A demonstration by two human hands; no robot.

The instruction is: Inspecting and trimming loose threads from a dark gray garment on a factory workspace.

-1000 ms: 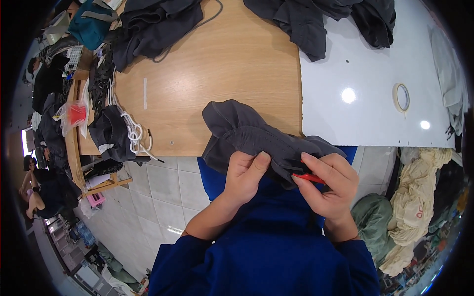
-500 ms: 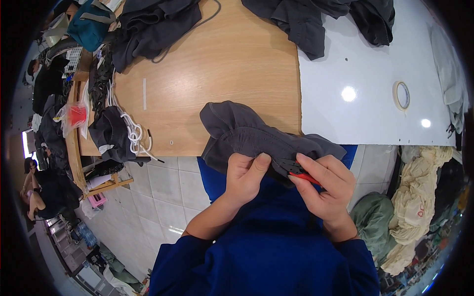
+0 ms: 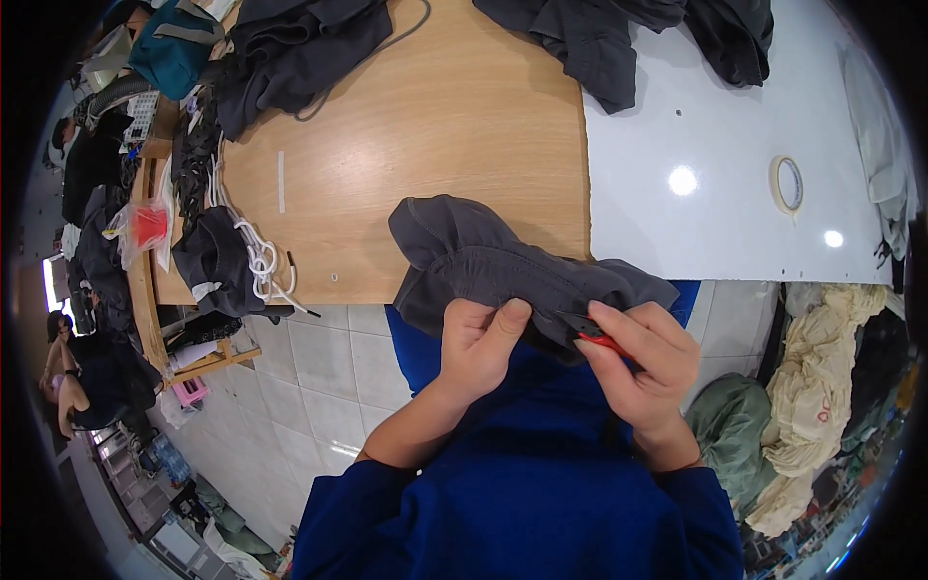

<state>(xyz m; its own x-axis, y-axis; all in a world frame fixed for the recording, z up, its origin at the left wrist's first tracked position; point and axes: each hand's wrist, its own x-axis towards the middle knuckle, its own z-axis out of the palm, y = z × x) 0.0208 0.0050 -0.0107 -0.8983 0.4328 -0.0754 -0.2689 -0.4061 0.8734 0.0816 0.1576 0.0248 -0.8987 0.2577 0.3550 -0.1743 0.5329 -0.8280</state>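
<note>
A dark grey garment lies bunched at the front edge of the wooden table, partly hanging over my lap. My left hand pinches its fabric between thumb and fingers, along a stitched, gathered band. In my right hand is a small pair of red and black thread snips, held between thumb and fingers. The snips' dark tips point left and lie against the garment, just right of my left thumb. Whether the blades touch a thread is too small to see.
More dark grey garments lie at the table's far side. A roll of tape rests on the white tabletop at right. White cords hang over a dark cloth on the left. Cream fabric is heaped at lower right; a person sits far left.
My right hand with the snips has shifted slightly right and down, drawing the tips away from my left thumb. My left hand keeps its pinch in about the same place.
</note>
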